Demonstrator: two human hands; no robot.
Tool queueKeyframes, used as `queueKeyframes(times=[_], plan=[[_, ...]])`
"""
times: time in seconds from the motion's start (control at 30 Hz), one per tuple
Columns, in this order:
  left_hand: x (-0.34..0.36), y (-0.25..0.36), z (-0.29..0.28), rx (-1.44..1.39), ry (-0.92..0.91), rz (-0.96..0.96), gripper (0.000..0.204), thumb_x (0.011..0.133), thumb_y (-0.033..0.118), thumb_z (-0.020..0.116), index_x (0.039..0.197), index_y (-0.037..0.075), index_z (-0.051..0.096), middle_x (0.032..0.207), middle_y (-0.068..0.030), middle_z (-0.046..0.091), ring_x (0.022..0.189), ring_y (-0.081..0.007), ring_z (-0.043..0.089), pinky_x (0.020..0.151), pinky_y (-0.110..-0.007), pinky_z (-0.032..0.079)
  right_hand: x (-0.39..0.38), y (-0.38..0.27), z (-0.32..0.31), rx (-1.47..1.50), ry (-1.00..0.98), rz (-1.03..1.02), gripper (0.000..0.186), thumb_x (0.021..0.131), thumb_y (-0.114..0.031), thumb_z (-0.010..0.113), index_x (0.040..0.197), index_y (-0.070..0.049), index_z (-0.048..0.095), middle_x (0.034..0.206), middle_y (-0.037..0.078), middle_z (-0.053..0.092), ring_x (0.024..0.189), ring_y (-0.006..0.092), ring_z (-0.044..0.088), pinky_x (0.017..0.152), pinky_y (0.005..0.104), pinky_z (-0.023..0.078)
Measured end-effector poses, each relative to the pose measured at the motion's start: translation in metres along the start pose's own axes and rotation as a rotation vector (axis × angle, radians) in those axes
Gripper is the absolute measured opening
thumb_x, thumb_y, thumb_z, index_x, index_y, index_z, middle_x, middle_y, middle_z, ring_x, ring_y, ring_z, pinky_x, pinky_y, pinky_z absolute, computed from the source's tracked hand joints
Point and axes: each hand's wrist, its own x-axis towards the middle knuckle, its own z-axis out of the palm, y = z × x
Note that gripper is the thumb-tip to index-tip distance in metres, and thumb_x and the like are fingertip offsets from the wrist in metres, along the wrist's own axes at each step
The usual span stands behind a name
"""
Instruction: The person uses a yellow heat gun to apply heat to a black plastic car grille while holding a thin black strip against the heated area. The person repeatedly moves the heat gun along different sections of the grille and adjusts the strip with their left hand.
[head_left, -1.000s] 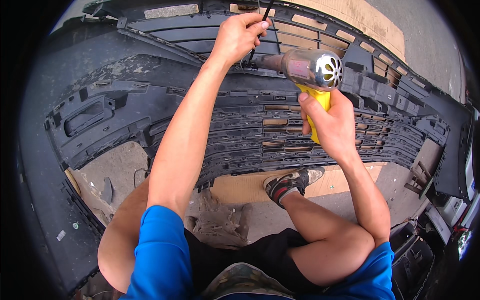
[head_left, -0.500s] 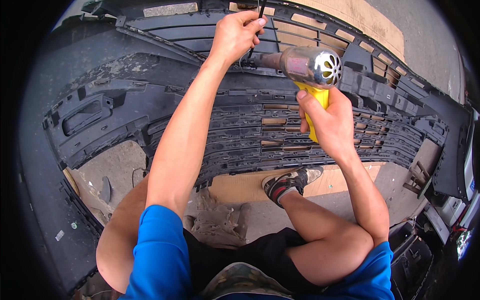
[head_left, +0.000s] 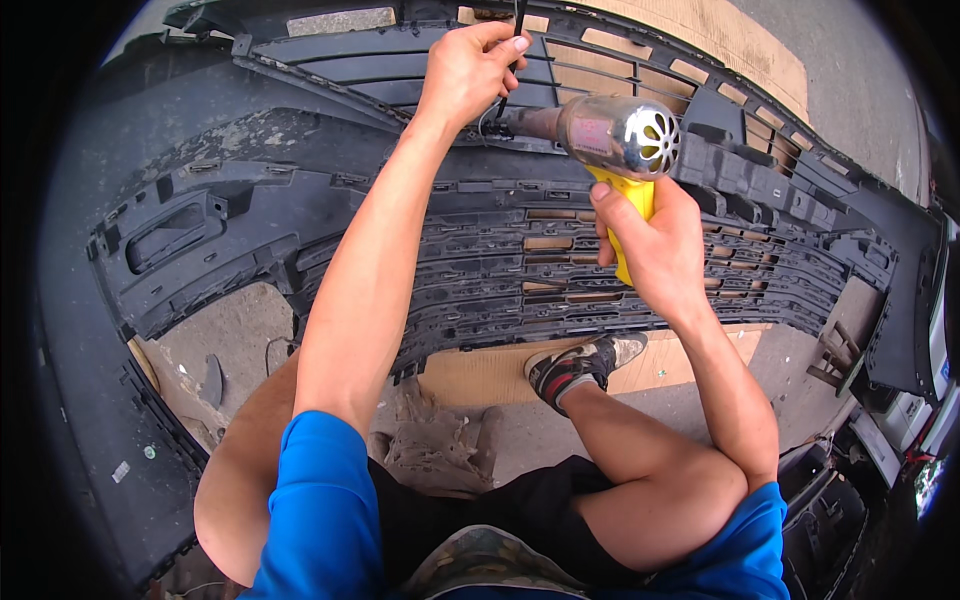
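Observation:
My right hand (head_left: 660,240) is wrapped round the yellow handle of a heat gun (head_left: 615,135) with a shiny metal body. Its nozzle points left, close to the dark plastic of a large car bumper (head_left: 330,220). Pinched between the fingers of my left hand (head_left: 472,68) is a thin black plastic rod (head_left: 519,28), held nearly upright. The rod's lower end comes down onto the bumper right at the nozzle tip. The exact contact there is small and dark, so I cannot tell how the two meet.
Cardboard (head_left: 480,375) lies beneath the bumper, and my shoe (head_left: 585,368) rests on it. Another cardboard sheet (head_left: 740,40) is at the far side. A small wooden stool (head_left: 838,355) stands at the right, near more dark car parts (head_left: 825,520). My bent knees flank the near side.
The heat gun and my right hand have shifted very slightly left. My left hand keeps almost the same place, with the rod still in its fingers.

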Motion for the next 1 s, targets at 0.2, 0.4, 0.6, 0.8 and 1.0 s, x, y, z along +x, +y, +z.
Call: queueKeyframes(times=[0.2,0.4,0.6,0.8,1.0], plan=[[0.001,0.007,-0.005,-0.024,0.03,0.035,0.021,0.097,0.017,0.062,0.109,0.002,0.069,0.085,-0.0051,0.069,0.063,-0.008,0.062,0.055,-0.022,0.051,-0.001,-0.002,0.001,0.002,-0.004,0.002,0.031,0.091,-0.024,0.066,0.1,0.005,0.06,0.072,0.005,0.063,0.051,0.0098,0.058,0.048,0.026,0.046],[0.007,0.024,-0.017,-0.243,0.105,0.053,0.016,0.097,0.012,0.06,0.102,0.0,0.068,0.076,-0.0038,0.065,0.055,-0.0082,0.057,0.047,-0.022,0.046,-0.004,-0.002,-0.006,0.074,0.006,-0.002,0.029,0.091,-0.022,0.067,0.1,0.005,0.06,0.072,0.004,0.062,0.052,0.0093,0.058,0.047,0.0245,0.046],[-0.006,0.038,-0.04,-0.313,0.315,0.105,0.016,0.098,0.014,0.059,0.101,0.0,0.067,0.085,-0.0064,0.069,0.062,-0.0099,0.062,0.052,-0.021,0.049,-0.001,0.011,-0.032,0.315,0.011,0.034,0.028,0.093,-0.023,0.061,0.099,0.004,0.057,0.069,0.007,0.059,0.051,0.0144,0.057,0.046,0.0271,0.046],[-0.042,0.034,-0.052,-0.393,0.472,0.286,0.025,0.099,0.016,0.059,0.114,-0.004,0.062,0.096,-0.0146,0.069,0.071,-0.013,0.064,0.062,-0.023,0.053,0.0,0.055,-0.036,0.696,0.024,0.171,0.027,0.094,-0.028,0.056,0.096,-0.001,0.056,0.068,0.008,0.057,0.049,0.0154,0.054,0.046,0.0266,0.044],[-0.071,0.025,-0.05,-0.387,0.611,0.264,0.026,0.101,0.018,0.056,0.115,-0.004,0.058,0.097,-0.0166,0.068,0.071,-0.0154,0.063,0.062,-0.026,0.053,0.002,0.091,-0.03,0.874,0.032,0.214,0.026,0.096,-0.027,0.052,0.097,-0.001,0.055,0.068,0.007,0.056,0.049,0.0151,0.052,0.048,0.027,0.044]])
